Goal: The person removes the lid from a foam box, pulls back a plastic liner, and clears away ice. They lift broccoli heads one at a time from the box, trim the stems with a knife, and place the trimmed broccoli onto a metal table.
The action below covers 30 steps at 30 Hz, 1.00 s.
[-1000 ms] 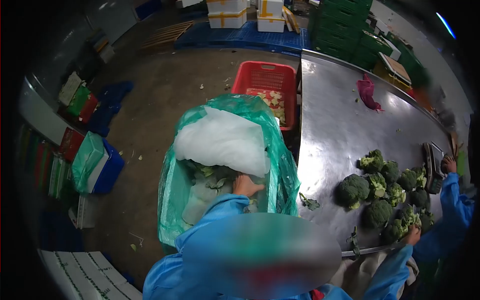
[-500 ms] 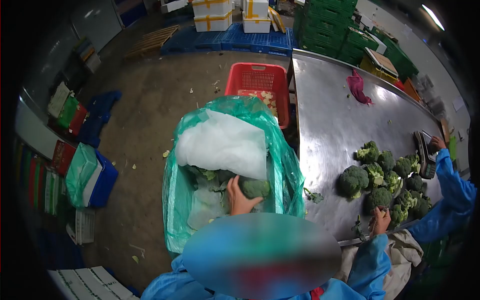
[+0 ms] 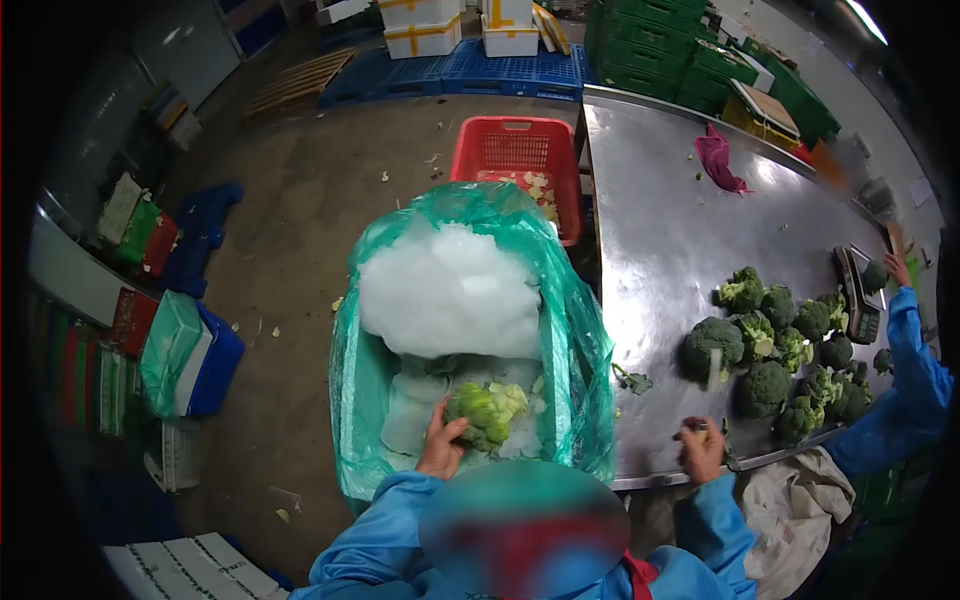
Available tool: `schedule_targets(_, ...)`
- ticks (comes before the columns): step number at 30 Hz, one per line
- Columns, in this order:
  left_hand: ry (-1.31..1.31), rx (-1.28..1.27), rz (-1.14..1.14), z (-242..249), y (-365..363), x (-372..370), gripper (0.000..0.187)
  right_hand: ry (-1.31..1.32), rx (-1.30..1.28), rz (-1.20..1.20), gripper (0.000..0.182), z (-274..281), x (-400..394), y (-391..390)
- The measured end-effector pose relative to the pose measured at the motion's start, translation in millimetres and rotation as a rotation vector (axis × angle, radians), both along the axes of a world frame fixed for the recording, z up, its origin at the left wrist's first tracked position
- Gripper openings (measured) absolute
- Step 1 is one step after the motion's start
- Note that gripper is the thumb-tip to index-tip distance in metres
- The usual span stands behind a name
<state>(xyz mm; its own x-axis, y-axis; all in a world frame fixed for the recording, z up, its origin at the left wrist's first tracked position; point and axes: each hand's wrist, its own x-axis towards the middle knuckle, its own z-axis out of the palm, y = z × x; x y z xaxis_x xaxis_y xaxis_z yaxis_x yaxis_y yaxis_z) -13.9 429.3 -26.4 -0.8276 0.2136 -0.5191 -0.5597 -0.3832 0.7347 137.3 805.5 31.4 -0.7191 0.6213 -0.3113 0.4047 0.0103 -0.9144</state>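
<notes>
My left hand (image 3: 441, 440) grips a broccoli head (image 3: 487, 412), its cut green stalks turned up, over the green-lined box (image 3: 349, 410). Inside the box lie a big white ice-like mass (image 3: 447, 290) and paler icy pieces. At the steel table's (image 3: 650, 230) front edge, my right hand (image 3: 703, 448) is closed round what looks like a knife, its blurred pale blade (image 3: 715, 370) pointing away from me. Several broccoli heads (image 3: 765, 388) are grouped just beyond and to the right of that hand.
A co-worker's hand (image 3: 898, 268) is beside a scale (image 3: 860, 290) bearing a broccoli head. Behind the box stands a red crate (image 3: 515, 150) with scraps. Green crates (image 3: 645, 50), a pink cloth (image 3: 718, 160) and blue pallets (image 3: 470, 72) are farther back.
My left hand has lifted the broccoli and moved toward me. My right hand has drawn left, away from the broccoli group. A broccoli now sits on the scale, and the co-worker's hand has shifted.
</notes>
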Motion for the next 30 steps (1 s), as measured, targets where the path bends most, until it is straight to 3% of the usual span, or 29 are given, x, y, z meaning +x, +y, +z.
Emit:
schedule_targets(1,-0.092,0.228,-0.001,-4.1,-12.2,6.6,0.073,-0.01,0.018,0.119,0.014,-7.4,-8.2,-18.3)
schedule_targets(2,-0.183,0.458,-0.004,-4.9,-19.3,9.2,0.067,0.015,-0.121,0.203,0.016,-8.0,-19.6,-42.2)
schedule_targets(4,-0.153,0.494,-0.024,17.2,-16.4,14.1,0.068,0.028,-0.199,0.416,0.024,10.4,-44.6,-87.0)
schedule_targets(5,-0.122,0.53,-0.045,31.8,-11.8,14.9,0.072,-0.013,-0.374,0.427,0.033,26.0,-57.5,-105.9)
schedule_targets(6,-0.093,0.566,-0.067,39.0,-7.9,15.3,0.077,0.162,-0.438,0.486,0.044,29.2,-68.0,-120.3)
schedule_targets(7,-0.088,0.659,-0.099,38.8,-5.9,17.4,0.084,0.133,-0.501,0.52,0.051,45.1,-76.2,-127.4)
schedule_targets(11,-0.007,0.669,-0.208,52.4,10.9,20.6,0.089,0.055,-0.545,0.644,0.05,64.1,-95.7,-146.6)
schedule_targets(13,-0.056,0.477,-0.072,51.6,15.6,26.2,0.091,0.229,-0.259,0.768,0.048,65.9,-97.0,-151.1)
schedule_targets(14,-0.055,0.476,-0.074,51.4,14.5,26.8,0.091,0.231,-0.259,0.766,0.048,64.0,-96.2,-149.1)
schedule_targets(16,-0.049,0.586,-0.058,51.4,10.4,27.8,0.09,0.439,0.191,0.674,0.042,58.2,-92.4,-142.9)
schedule_targets(19,-0.039,0.562,-0.037,60.4,8.5,29.3,0.091,0.261,0.381,0.858,0.031,68.0,-79.6,-141.8)
schedule_targets(23,-0.038,0.538,-0.039,59.5,6.5,28.2,0.091,0.256,0.464,0.837,0.018,75.8,-84.3,-151.1)
schedule_targets(30,-0.064,0.517,0.011,62.1,6.4,29.4,0.089,0.277,0.484,0.867,0.02,80.0,-81.6,-150.7)
